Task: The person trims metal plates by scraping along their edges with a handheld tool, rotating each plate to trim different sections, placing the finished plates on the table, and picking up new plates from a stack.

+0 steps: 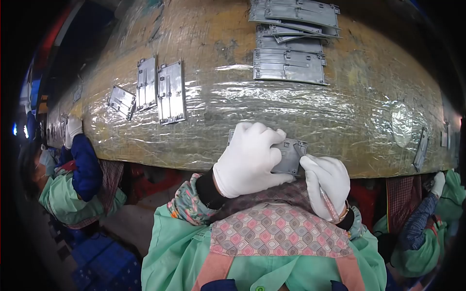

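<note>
In the head view a grey metal-looking panel [290,159] lies near the table's front edge, partly covered by my left hand [250,157]. The white-gloved fingers of that hand are closed over the panel, pressing it to the table. My right hand [329,180], also gloved in white, is closed around a slim pen-shaped tool [329,206] with a pinkish handle. Its thin front end reaches the panel's right part; the exact tip is too small to make out.
A pile of similar grey panels [290,65] lies at the back. Several single panels [171,92] rest to the left. A narrow part [421,150] lies at the right on the film-covered table [218,104]. Co-workers sit on the left [80,169] and right [422,228].
</note>
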`<state>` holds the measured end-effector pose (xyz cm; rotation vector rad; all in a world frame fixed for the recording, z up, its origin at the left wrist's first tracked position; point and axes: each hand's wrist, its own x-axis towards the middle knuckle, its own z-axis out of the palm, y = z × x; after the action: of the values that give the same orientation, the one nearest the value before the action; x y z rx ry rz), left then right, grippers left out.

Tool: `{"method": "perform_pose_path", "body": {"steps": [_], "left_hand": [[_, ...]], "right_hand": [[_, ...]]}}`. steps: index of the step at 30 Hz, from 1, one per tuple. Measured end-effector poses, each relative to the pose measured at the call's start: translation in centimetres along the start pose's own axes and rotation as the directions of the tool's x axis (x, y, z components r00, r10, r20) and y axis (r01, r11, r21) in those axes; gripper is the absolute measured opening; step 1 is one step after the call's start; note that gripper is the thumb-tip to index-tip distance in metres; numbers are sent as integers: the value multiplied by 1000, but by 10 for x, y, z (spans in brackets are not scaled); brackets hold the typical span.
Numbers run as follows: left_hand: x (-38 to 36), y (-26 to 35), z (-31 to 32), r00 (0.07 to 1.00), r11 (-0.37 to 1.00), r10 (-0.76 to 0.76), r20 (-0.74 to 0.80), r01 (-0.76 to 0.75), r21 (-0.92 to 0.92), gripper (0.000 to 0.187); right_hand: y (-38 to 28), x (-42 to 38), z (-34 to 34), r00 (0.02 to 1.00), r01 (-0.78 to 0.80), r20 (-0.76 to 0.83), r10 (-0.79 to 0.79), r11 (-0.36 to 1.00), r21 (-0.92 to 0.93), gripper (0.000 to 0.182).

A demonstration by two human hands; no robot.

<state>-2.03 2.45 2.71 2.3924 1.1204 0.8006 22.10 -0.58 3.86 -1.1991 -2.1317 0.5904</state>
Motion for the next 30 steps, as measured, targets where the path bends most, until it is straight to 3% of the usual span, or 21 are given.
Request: {"method": "perform_pose_path", "body": {"steps": [5,12,30], "left_hand": [[1,-2,-1,1000,1000,9,17,-9,-15,55],[1,-1,1,1000,1000,5,9,-5,-15,55],[1,0,1,1000,1000,-1,-6,1,-10,55]], "right_hand": [[3,4,8,997,59,-58,-59,998,-1,27],[2,2,2,997,81,-10,-81,997,-7,30],[-3,-6,9,997,2,-80,-4,1000,-25,28]]}}
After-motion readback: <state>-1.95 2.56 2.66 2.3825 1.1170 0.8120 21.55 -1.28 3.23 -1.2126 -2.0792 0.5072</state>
